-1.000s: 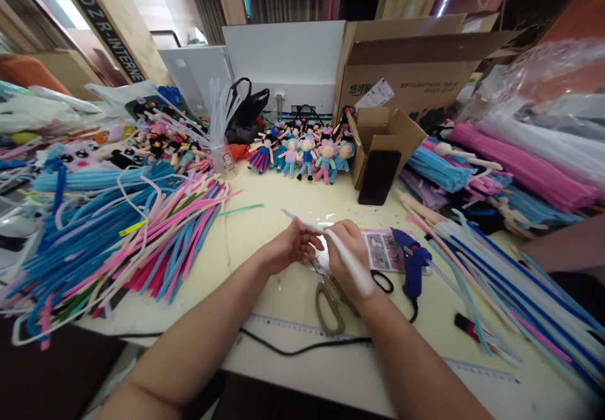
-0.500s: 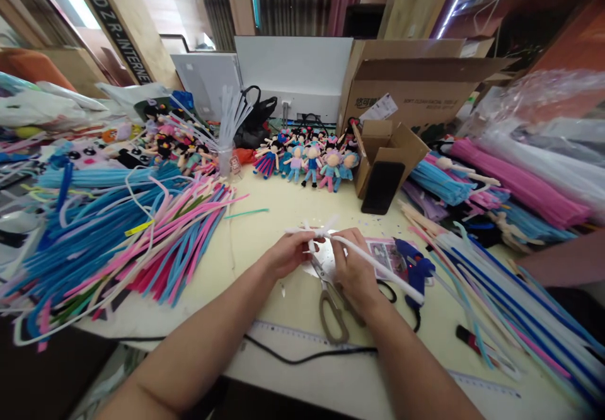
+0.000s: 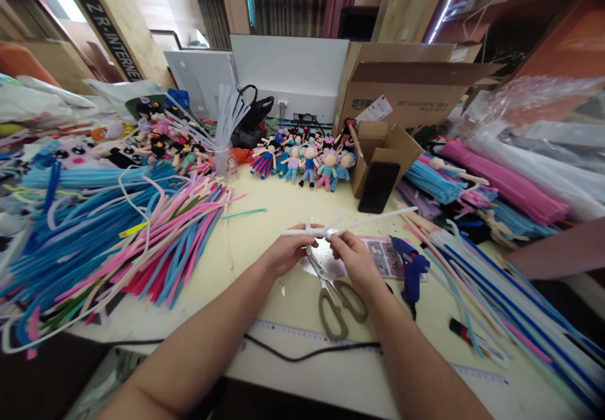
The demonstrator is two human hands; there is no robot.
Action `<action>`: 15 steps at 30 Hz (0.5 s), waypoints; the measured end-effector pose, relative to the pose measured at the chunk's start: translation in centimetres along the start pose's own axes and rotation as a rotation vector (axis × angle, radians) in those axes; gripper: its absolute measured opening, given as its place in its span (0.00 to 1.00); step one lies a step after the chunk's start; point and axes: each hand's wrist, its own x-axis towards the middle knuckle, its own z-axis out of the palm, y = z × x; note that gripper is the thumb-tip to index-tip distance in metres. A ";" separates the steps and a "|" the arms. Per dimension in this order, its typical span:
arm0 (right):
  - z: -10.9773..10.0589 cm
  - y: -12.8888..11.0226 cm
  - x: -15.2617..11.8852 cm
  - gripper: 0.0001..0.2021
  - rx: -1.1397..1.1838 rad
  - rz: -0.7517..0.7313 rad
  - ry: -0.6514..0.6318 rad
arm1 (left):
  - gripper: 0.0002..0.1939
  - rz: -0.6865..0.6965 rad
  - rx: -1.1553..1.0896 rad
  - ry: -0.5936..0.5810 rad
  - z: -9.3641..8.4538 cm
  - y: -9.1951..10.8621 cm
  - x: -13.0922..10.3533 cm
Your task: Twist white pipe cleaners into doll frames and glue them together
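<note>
Between both hands is a white fuzzy pipe cleaner (image 3: 312,233), bent and wound on itself, with a short end standing up near the middle. My left hand (image 3: 292,250) is closed around its left part. Fingertips of my right hand (image 3: 352,256) pinch it just to the right, and a long free end slants up and right past them. Scissors (image 3: 333,306) with grey-brown handles lie on the table below the hands, blades toward the white piece. A blue glue gun (image 3: 412,270) with a small red light stands to the right of my right hand.
Heaps of coloured pipe cleaners (image 3: 108,237) cover the left side; more strips (image 3: 501,300) lie at right. Small dolls (image 3: 309,161) stand at the back beside a cardboard box (image 3: 378,149) with a phone (image 3: 378,186) against it. A black cable (image 3: 302,357) crosses the front.
The pipe cleaner's long free end has swung from lower right to upper right. My right hand has turned and now pinches closer in, uncovering more of the scissors. The view has shifted slightly.
</note>
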 end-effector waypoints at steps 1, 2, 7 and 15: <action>0.0 0.1 0.0 0.13 0.047 0.020 -0.011 | 0.16 0.000 0.004 0.000 0.0 0.0 0.0; 0.1 0.1 0.0 0.13 0.093 0.029 -0.022 | 0.16 -0.001 0.008 -0.001 0.0 0.1 -0.1; 0.3 0.4 -0.2 0.12 0.186 -0.091 -0.028 | 0.18 -0.008 0.027 -0.032 0.0 0.1 -0.3; -0.6 -1.2 -0.9 0.04 -0.374 -0.537 0.247 | 0.21 -0.099 0.235 0.077 -0.1 -0.7 0.3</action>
